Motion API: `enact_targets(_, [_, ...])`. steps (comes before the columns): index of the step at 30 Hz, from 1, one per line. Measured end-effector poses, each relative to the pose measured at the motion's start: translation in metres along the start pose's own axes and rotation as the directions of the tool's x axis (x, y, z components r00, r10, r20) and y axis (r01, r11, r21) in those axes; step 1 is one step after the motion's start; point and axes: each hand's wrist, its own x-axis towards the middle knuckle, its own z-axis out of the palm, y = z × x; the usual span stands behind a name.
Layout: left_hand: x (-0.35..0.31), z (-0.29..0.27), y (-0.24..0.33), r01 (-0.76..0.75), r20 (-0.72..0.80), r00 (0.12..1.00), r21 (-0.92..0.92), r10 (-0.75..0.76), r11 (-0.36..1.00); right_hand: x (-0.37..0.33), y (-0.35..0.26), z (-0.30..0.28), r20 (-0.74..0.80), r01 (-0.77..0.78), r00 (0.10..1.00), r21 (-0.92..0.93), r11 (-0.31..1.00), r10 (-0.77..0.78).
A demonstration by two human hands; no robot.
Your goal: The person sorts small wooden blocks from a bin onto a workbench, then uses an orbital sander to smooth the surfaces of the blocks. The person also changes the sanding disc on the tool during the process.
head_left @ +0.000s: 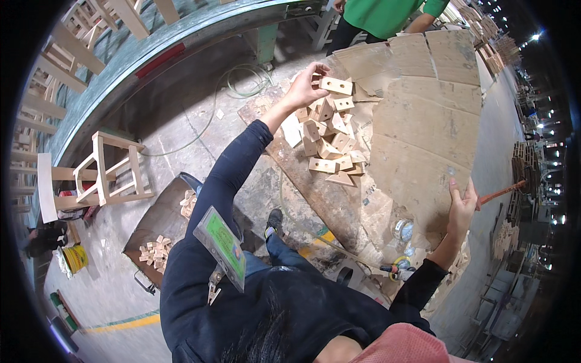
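Observation:
My left hand (304,88) pinches a pale wooden block (336,85) with two round holes, holding it over a heap of similar blocks (327,136). The heap lies on the left part of a worktop partly covered with brown cardboard (423,124). At the cardboard's right edge, my right hand (462,210) is closed around a thin reddish-brown stick (503,192) that sticks out to the right. The end of the stick inside the hand is hidden, and its exact kind cannot be made out.
A clear plastic bottle (402,229) and an air gun with a hose (398,267) lie near the worktop's front. At left are a bin (140,228) with small wooden pieces and a wooden frame (101,169). A person in a green shirt (381,15) stands across.

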Motion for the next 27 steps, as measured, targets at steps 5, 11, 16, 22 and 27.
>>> enact_targets(5, [-0.022,0.001,0.021,0.018,-0.05,0.998,-0.111,-0.024,0.994,-0.002,0.003,0.002,-0.064,0.011,0.998,-0.055,0.998,-0.015])
enact_targets(11, [-0.04,0.004,0.029,0.297,0.03,0.954,-0.204,-0.298,0.933,-0.005,0.013,-0.008,-0.066,0.043,0.997,-0.046,0.998,-0.046])
enact_targets(16, [-0.048,0.004,0.027,0.305,0.014,0.945,-0.392,-0.326,0.868,-0.012,0.013,-0.016,-0.064,0.045,0.997,0.038,0.998,-0.042])
enact_targets(22, [-0.052,0.004,0.021,0.274,-0.005,0.951,-0.443,-0.308,0.854,-0.021,0.011,-0.022,-0.094,0.068,0.993,0.009,0.998,-0.067])
enact_targets(27, [-0.055,0.008,0.023,0.287,-0.016,0.946,-0.421,-0.324,0.86,-0.024,0.016,-0.028,-0.103,0.062,0.993,-0.005,0.998,-0.062])
